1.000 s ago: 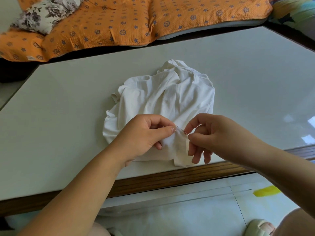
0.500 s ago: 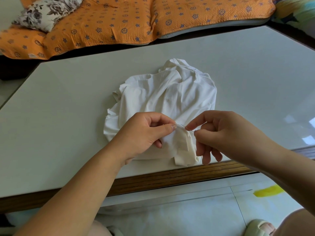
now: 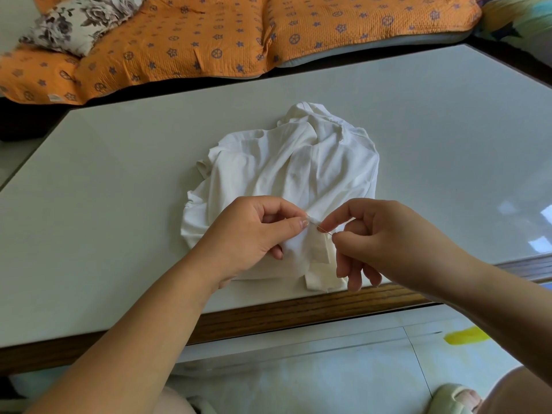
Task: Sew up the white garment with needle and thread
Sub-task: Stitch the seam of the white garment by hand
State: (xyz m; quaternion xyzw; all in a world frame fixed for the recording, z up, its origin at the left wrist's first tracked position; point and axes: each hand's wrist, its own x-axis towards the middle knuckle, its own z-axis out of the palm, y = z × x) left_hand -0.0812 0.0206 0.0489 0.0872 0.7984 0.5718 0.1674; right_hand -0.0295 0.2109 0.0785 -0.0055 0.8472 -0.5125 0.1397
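Observation:
A crumpled white garment (image 3: pixel 286 171) lies on the pale table (image 3: pixel 119 180), its near edge reaching the table's front. My left hand (image 3: pixel 254 234) pinches a fold of the cloth between thumb and forefinger. A thin metal needle (image 3: pixel 321 228) sticks out of that fold toward the right. My right hand (image 3: pixel 379 237) pinches the needle's free end with thumb and forefinger, its other fingers curled below. The thread is too fine to make out.
The table's wooden front edge (image 3: pixel 298 315) runs below the hands. An orange patterned cushion (image 3: pixel 209 40) and a floral pillow (image 3: pixel 77 22) lie beyond the far edge. A pale tiled floor, a yellow mark (image 3: pixel 466 336) and a slipper (image 3: pixel 457 398) are below.
My right hand has shifted slightly right and down along the needle. My left hand keeps its pinch on the fold. The garment has stayed in place.

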